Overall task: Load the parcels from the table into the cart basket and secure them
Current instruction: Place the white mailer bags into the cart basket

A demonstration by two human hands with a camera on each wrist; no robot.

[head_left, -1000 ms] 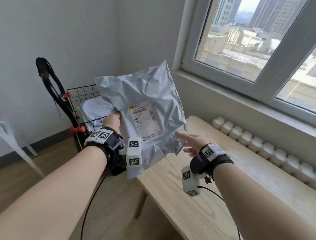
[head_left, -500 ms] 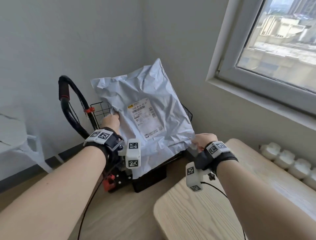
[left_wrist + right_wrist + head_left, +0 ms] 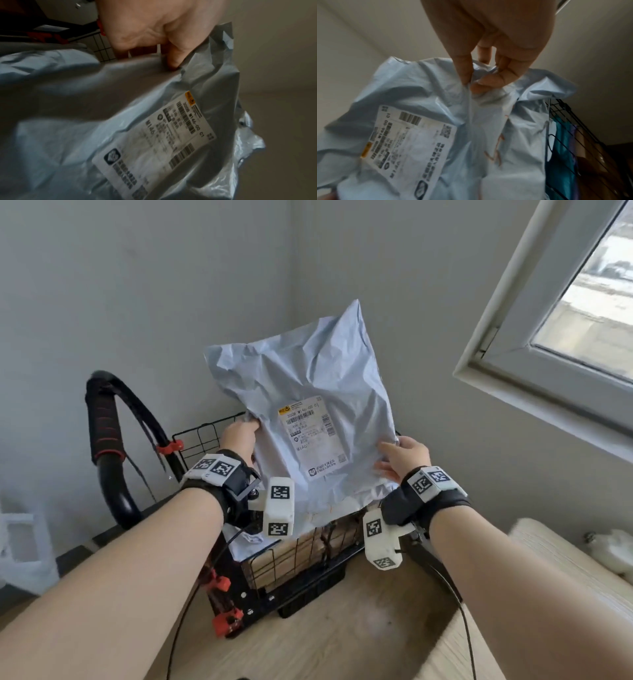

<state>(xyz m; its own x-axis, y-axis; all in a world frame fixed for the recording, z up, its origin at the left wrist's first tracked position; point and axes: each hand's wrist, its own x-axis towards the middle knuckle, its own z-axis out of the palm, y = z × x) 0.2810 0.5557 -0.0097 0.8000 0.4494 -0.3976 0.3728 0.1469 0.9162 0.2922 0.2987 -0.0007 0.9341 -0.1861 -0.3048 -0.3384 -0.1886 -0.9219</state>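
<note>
Grey-blue poly mailer (image 3: 308, 378) held upright over the wire basket (image 3: 301, 556) of the cart (image 3: 239, 604), its lower edge down at the basket's rim. Left hand (image 3: 239, 436) grips the mailer's left edge, fingers curled behind the film and thumb on the front. Right hand (image 3: 404, 457) pinches the right edge low down.

Head view gives the layout: black cart with a looped padded handle (image 3: 102, 433), red clips on the frame, basket in the room corner under a window (image 3: 565, 313), pale wood bench (image 3: 548, 594) at lower right, wood floor below. Brown cardboard (image 3: 308, 546) shows through the front mesh, and a second pale bag (image 3: 239, 546) pokes out at the basket's left. Both wrists carry black straps with white marker blocks.

Left wrist view adds what the head view hides — the thumb (image 3: 173, 59) pressed into a crease of the mailer (image 3: 85, 108), the other fingers tucked behind, a bit of white-backed mesh beside them. Label (image 3: 154, 142) reads M146, with barcodes and an orange corner patch; the rest is blurred.

Right wrist view shows the pinch itself — thumb and forefinger (image 3: 464, 70) bunching a ridge of film on the mailer (image 3: 488, 135), other fingers curled close. Also only here: black basket wires (image 3: 565, 121) on the right with teal fabric (image 3: 563, 135) and brown box sides behind them, plus thin reddish marks on the film.

Mailer is thin, glossy, heavily crumpled, roughly rectangular; the white paper label (image 3: 311, 436) is flat and stuck at a slant.
</note>
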